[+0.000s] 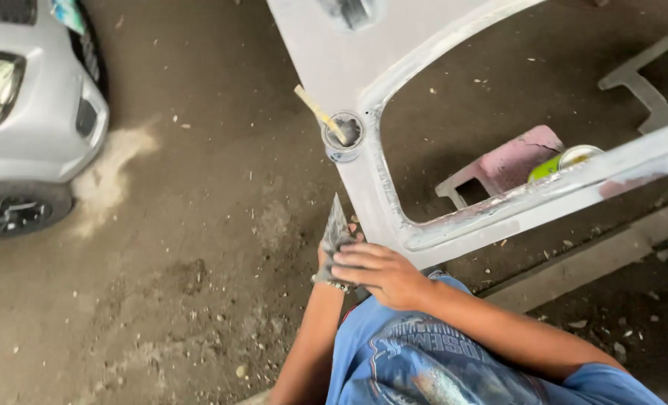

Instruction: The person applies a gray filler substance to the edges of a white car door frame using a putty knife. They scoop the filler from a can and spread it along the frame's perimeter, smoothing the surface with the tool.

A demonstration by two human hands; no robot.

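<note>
My right hand (pixel 379 274) lies over my left hand (pixel 323 261), and both grip a folded grey piece of sandpaper (pixel 335 229) that points upward. The hands sit at the lower corner of a grey primed car door panel (pixel 349 60), which lies flat with its window opening showing the floor. My left hand is mostly hidden under the right one, and a beaded bracelet shows at its wrist. On the panel just above the hands stands a small round cup (pixel 343 136) with a wooden stick (pixel 315 111) resting in it.
A silver car's front corner (pixel 41 127) and wheel stand at the far left. Under the panel are a pink stool (pixel 510 165) and a green-yellow can (pixel 566 159). A grey stand (pixel 645 82) lies at the top right. The dirt floor is strewn with pebbles, with a concrete strip (pixel 589 262) to the right.
</note>
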